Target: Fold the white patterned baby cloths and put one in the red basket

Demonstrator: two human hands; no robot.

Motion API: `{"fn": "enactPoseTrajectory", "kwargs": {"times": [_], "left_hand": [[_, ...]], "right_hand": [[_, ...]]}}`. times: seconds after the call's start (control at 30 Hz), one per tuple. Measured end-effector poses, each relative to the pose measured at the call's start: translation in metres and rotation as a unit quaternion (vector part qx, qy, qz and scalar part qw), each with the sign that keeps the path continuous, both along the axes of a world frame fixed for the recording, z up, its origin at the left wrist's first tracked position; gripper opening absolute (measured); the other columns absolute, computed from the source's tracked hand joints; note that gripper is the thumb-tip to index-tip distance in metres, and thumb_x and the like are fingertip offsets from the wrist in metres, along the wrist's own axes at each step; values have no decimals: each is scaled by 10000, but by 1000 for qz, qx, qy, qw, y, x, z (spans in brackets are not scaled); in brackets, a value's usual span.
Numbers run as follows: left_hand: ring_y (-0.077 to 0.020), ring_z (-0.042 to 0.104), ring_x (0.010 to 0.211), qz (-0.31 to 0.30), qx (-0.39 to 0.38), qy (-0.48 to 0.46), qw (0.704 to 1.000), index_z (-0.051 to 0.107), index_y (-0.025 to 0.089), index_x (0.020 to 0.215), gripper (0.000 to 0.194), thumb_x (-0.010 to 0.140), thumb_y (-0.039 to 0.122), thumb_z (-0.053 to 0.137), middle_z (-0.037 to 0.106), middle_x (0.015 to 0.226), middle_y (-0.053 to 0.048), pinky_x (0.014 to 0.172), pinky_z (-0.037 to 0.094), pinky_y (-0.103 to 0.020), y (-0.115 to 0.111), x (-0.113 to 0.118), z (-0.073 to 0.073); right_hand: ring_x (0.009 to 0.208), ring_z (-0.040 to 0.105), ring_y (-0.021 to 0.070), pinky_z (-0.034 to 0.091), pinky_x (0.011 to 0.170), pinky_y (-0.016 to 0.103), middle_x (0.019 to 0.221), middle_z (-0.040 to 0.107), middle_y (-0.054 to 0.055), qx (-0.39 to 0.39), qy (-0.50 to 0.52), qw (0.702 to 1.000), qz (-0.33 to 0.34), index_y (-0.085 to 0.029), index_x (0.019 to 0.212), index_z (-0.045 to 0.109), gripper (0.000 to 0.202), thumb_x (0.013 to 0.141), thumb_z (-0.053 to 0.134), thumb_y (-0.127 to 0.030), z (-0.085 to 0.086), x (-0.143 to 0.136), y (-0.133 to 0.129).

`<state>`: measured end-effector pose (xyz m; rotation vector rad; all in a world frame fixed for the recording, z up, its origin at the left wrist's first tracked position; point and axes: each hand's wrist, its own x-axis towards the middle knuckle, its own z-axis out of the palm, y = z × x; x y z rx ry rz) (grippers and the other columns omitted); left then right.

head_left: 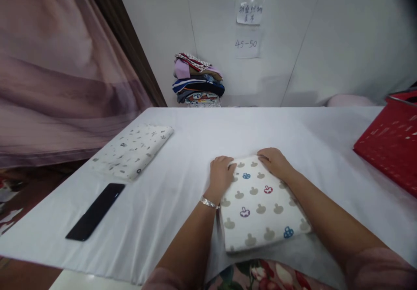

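A folded white cloth printed with grey, blue, red and purple mushrooms lies flat on the white-covered table in front of me. My left hand holds its far left corner, with the fingers bent over the edge and the thumb on the top. At the far right corner, my right hand grips the cloth the same way; its fingertips are partly hidden. A silver bracelet circles my left wrist.
Left on the table lies another folded white cloth with small dark prints, and nearer me a black phone. A red basket stands at the right edge. Beyond the far edge rises a fabric stack. A pinkish curtain hangs at left.
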<state>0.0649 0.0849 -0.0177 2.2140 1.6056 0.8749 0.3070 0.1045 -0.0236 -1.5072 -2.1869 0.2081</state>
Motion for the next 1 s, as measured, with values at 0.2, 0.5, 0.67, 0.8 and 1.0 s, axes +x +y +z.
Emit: {"fn": "enactPoseTrajectory", "kwargs": {"times": [0.2,0.5,0.67,0.8,1.0], "left_hand": [[-191,550,976,1,19,11,1000,672,222,943,182,861,209,510,657,1006,-32,910,363,-378,-2,1,2],[-192,546,1042,25,45,-16,999,687,242,882,175,841,192,524,658,1060,-14,967,358,-382,-4,-1,1],[-168,591,876,22,-25,-56,998,663,221,858,140,838,253,528,680,908,-6,826,431,-317,1,-5,-1],[-172,579,843,27,-19,-43,999,639,214,837,122,839,252,524,668,856,-9,800,417,-317,2,-4,1],[-180,560,842,29,2,-11,1000,611,200,795,94,830,213,525,648,837,-21,838,385,-344,-2,0,7]], "right_hand": [[982,580,220,422,917,396,1031,657,58,-1,71,997,-2,-217,883,620,140,832,492,-247,-3,5,-1],[1206,458,237,358,998,450,1162,607,66,22,104,994,29,-215,780,568,101,823,477,-211,-1,5,-2],[953,581,208,402,912,418,982,657,43,-14,77,997,24,-226,823,579,120,835,464,-195,-1,5,2],[884,580,205,406,891,397,907,658,40,-2,59,998,-3,-223,849,601,136,838,469,-191,-2,3,1],[932,574,215,414,890,382,974,661,64,20,12,1000,5,-208,1029,634,237,858,471,-182,-2,2,3]]}}
